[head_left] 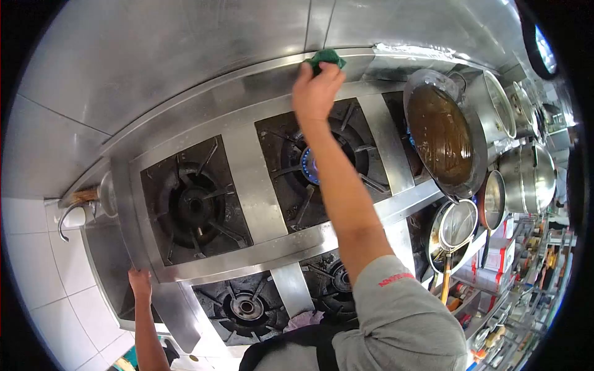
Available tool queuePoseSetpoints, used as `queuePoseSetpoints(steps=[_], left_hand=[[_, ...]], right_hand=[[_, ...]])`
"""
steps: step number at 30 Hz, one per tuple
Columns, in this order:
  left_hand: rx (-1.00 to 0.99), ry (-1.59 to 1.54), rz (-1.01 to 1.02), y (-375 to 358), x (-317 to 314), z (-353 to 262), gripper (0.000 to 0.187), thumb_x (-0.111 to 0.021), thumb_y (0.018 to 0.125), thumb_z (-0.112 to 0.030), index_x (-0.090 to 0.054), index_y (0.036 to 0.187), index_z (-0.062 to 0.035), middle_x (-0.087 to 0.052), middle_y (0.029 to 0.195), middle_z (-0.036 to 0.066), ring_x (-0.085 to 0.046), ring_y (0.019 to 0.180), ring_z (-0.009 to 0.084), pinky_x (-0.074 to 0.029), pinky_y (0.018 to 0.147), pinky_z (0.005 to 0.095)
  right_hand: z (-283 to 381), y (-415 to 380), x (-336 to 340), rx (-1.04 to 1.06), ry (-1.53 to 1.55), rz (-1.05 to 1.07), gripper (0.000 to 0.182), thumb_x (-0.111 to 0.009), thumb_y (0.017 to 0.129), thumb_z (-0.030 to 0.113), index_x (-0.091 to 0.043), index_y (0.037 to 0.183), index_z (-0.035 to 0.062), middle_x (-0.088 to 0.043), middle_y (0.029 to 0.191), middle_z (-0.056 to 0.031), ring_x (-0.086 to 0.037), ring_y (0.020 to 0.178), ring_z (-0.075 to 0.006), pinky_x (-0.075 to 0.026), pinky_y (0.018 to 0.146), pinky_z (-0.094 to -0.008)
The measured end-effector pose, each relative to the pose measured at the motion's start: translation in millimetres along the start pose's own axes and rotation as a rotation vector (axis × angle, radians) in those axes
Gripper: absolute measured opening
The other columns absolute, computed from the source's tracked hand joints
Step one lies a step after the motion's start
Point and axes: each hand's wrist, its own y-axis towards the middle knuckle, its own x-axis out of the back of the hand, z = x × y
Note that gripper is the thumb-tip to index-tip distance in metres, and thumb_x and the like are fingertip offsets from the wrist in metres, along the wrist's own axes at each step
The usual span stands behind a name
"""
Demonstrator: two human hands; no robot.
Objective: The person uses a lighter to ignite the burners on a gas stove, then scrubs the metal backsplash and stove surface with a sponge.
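My right hand (317, 93) is stretched across the stove with its fingers closed on a green scouring pad (327, 58). The pad is against the steel ledge (247, 81) at the back of the range. Beneath my right forearm, a back burner (309, 166) shows a ring of blue flame. My left hand (140, 282) is at the left side of the range, fingers wrapped over the steel edge (127, 232). Nearest to it is the unlit back-left burner (195, 207).
A large wok of brown oil (440, 133) sits at the right, with a steel pot (492, 106) behind it. A strainer (459, 224) rests over a pan nearby. A pink cloth (304, 319) lies by the front burners. A tap (64, 230) stands at the far left.
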Motion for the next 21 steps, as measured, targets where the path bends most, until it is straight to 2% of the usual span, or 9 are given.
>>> queuePoseSetpoints(steps=[3,6,8,10,12,14,17,19,21], left_hand=[[-0.037,-0.062,0.005,-1.5,-6.3,-2.2,0.025,-0.057,0.080,-0.012,-0.067,0.099,0.0016,-0.060,0.071,0.008,-0.057,0.064,0.0216,-0.048,0.064,0.0382],[-0.024,0.009,-0.059,-14.1,-2.9,-14.3,0.023,-0.056,0.080,-0.012,-0.067,0.096,0.0007,-0.058,0.070,0.007,-0.055,0.062,0.0212,-0.046,0.063,0.0378],[-0.082,-0.014,-0.057,-8.6,-3.5,-10.8,0.019,-0.056,0.079,-0.011,-0.065,0.092,0.0003,-0.058,0.070,0.007,-0.054,0.061,0.0216,-0.047,0.064,0.0386],[-0.088,-0.063,-0.028,-9.9,-2.3,-19.1,0.017,-0.057,0.079,-0.011,-0.064,0.090,0.0001,-0.058,0.070,0.007,-0.055,0.061,0.0225,-0.046,0.064,0.0393],[-0.083,-0.108,0.011,-8.0,-2.6,-10.9,0.015,-0.057,0.079,-0.011,-0.063,0.088,0.0000,-0.058,0.069,0.008,-0.055,0.061,0.0234,-0.046,0.064,0.0399],[-0.264,0.058,-0.063,8.6,-7.0,26.6,0.017,-0.058,0.078,-0.011,-0.064,0.089,0.0002,-0.058,0.070,0.004,-0.054,0.063,0.0187,-0.045,0.064,0.0388],[-0.056,0.042,0.022,-6.5,-2.2,-8.2,0.023,-0.059,0.079,-0.012,-0.067,0.096,0.0016,-0.062,0.073,0.006,-0.056,0.065,0.0196,-0.046,0.064,0.0392],[-0.098,0.026,-0.012,-15.7,-2.4,-18.5,0.025,-0.060,0.079,-0.012,-0.068,0.098,0.0026,-0.064,0.074,0.009,-0.058,0.065,0.0218,-0.047,0.064,0.0402],[-0.157,0.006,-0.031,-24.1,-6.4,-32.9,0.027,-0.060,0.080,-0.011,-0.068,0.101,0.0035,-0.066,0.075,0.012,-0.059,0.066,0.0240,-0.048,0.065,0.0412]], right_hand=[[-52.0,55.8,33.0,0.007,-0.114,0.095,0.022,-0.066,0.101,0.019,-0.060,0.105,-0.0017,-0.061,0.109,-0.0260,-0.057,0.105,-0.0473,-0.048,0.094,-0.0554],[-42.5,70.2,36.2,-0.074,-0.226,0.196,0.033,-0.057,0.106,0.028,-0.061,0.107,-0.0055,-0.061,0.108,-0.0272,-0.058,0.107,-0.0467,-0.049,0.094,-0.0547],[-34.0,28.8,-3.6,0.245,-0.417,0.230,0.044,-0.061,0.104,0.034,-0.058,0.109,-0.0098,-0.059,0.111,-0.0291,-0.057,0.111,-0.0471,-0.049,0.095,-0.0559],[36.2,-16.5,0.7,0.037,-0.167,0.315,0.068,-0.074,0.094,0.052,-0.056,0.115,-0.0098,-0.055,0.118,-0.0305,-0.054,0.117,-0.0462,-0.047,0.103,-0.0535],[27.6,-9.2,11.8,0.032,-0.103,0.392,0.071,-0.077,0.091,0.054,-0.056,0.116,-0.0095,-0.056,0.118,-0.0296,-0.053,0.118,-0.0461,-0.047,0.103,-0.0535],[5.3,10.3,21.3,0.033,-0.116,0.432,0.075,-0.080,0.088,0.056,-0.058,0.116,-0.0091,-0.058,0.119,-0.0287,-0.055,0.118,-0.0459,-0.048,0.101,-0.0527],[-93.6,87.5,30.9,-0.340,-0.172,0.380,0.079,-0.059,0.099,0.065,-0.066,0.109,-0.0135,-0.064,0.114,-0.0377,-0.062,0.112,-0.0504,-0.048,0.099,-0.0565],[-89.2,83.4,38.4,-0.119,-0.242,0.332,0.078,-0.053,0.103,0.063,-0.067,0.107,-0.0144,-0.067,0.109,-0.0389,-0.064,0.112,-0.0528,-0.050,0.096,-0.0579],[-25.5,50.5,33.1,-0.214,-0.236,0.539,0.071,-0.052,0.105,0.058,-0.069,0.105,-0.0109,-0.070,0.102,-0.0363,-0.067,0.104,-0.0532,-0.051,0.093,-0.0592]])
